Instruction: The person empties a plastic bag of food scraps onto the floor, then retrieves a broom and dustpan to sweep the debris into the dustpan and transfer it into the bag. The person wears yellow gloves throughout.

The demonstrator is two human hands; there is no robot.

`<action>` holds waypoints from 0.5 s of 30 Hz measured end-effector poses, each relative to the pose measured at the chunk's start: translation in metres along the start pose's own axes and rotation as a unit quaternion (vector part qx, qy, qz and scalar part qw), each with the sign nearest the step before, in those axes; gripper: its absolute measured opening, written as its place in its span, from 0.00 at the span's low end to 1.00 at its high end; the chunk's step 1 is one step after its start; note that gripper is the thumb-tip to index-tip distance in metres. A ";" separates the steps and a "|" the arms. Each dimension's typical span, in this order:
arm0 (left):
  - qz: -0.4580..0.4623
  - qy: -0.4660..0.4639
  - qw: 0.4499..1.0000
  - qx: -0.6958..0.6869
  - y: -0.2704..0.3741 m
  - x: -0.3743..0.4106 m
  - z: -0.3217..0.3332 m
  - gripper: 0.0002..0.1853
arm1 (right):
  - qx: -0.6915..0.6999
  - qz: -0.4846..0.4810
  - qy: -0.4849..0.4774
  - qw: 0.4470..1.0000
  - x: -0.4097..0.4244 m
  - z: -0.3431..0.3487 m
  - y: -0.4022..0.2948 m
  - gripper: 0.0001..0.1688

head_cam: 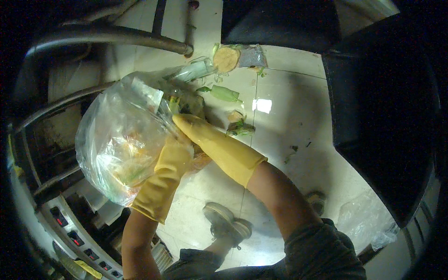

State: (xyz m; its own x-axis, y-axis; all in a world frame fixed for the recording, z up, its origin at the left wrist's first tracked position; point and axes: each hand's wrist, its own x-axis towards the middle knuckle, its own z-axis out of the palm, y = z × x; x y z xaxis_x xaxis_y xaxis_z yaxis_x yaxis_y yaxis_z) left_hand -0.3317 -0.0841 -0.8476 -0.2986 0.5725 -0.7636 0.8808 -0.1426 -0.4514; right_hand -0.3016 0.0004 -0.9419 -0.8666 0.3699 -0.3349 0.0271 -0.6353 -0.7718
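A large clear plastic bag (119,147), bulging with mixed food scraps, fills the left of the view, its mouth towards the middle. My left hand (173,157), in a long yellow rubber glove, grips the near side of the bag by its mouth; the fingertips are hidden. My right hand (189,127), gloved the same way, lies at the gathered edge of the bag, fingers closed on the plastic as far as it shows. Just beyond my right hand, a dark heap of waste (190,99) lies partly hidden behind the bag and glove.
Scraps lie on the tiled floor: a green vegetable piece (224,93), leafy trimmings (242,128), a round tan disc (226,59) and a grey packet (252,56). Metal tubing (115,36) curves at the left. A black cabinet (378,122) stands right, with a crumpled plastic sheet (365,217) below.
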 end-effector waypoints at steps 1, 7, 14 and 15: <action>-0.008 0.002 1.000 -0.014 0.001 0.005 -0.002 0.29 | 0.027 0.000 0.011 1.000 -0.006 -0.003 -0.002 0.25; 0.009 0.158 0.980 -0.123 -0.005 -0.003 0.005 0.27 | 0.042 0.044 -0.043 0.997 -0.007 -0.010 -0.005 0.28; -0.102 0.192 0.864 -0.454 -0.004 -0.035 0.010 0.23 | 0.079 0.186 -0.182 0.962 -0.047 -0.007 -0.092 0.22; -0.114 0.178 0.859 -0.467 -0.001 -0.037 0.016 0.22 | 0.033 0.161 -0.196 0.967 -0.047 -0.004 -0.077 0.20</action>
State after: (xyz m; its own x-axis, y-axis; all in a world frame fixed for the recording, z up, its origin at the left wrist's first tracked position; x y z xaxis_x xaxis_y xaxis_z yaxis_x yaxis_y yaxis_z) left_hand -0.3274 -0.1180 -0.8266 -0.5174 0.7340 -0.4400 0.7746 0.6202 0.1240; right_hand -0.2606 0.0346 -0.8687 -0.9414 -0.1318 -0.3105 0.3059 -0.7216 -0.6211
